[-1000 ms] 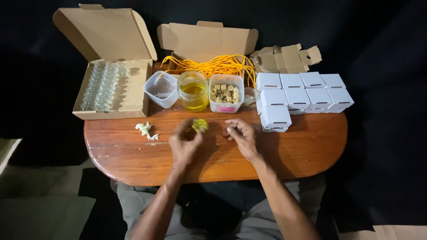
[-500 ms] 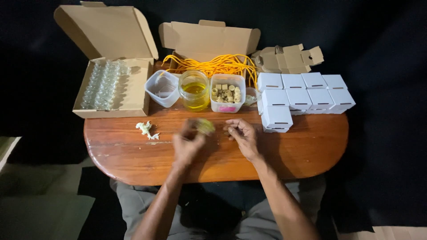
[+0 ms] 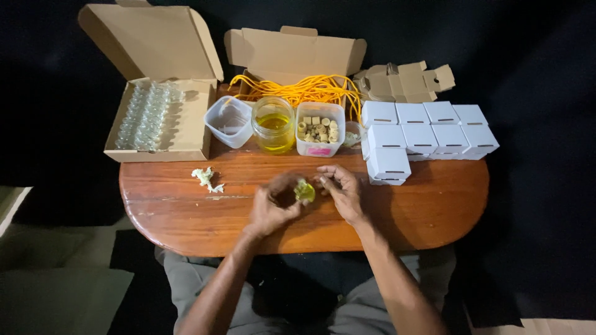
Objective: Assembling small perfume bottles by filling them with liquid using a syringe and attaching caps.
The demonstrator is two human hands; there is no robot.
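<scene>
My left hand [image 3: 273,201] holds a small clear bottle with yellow-green liquid [image 3: 304,191] just above the wooden table [image 3: 186,211], near its middle. My right hand [image 3: 340,189] is right beside the bottle, fingers curled and pinched close to its top; whether it holds something small I cannot tell. A crumpled bit of white material [image 3: 206,178] lies on the table to the left of my hands.
At the back stand an open carton of small glass bottles [image 3: 149,115], an empty plastic tub [image 3: 230,121], a jar of yellow oil [image 3: 273,124], a tub of small corks [image 3: 320,128], yellow cords [image 3: 298,90] in an open box, flat cardboard [image 3: 403,80], and several white boxes [image 3: 422,136].
My hands have drawn closer together around the small bottle. The bottle now sits between both hands rather than at my left fingertips.
</scene>
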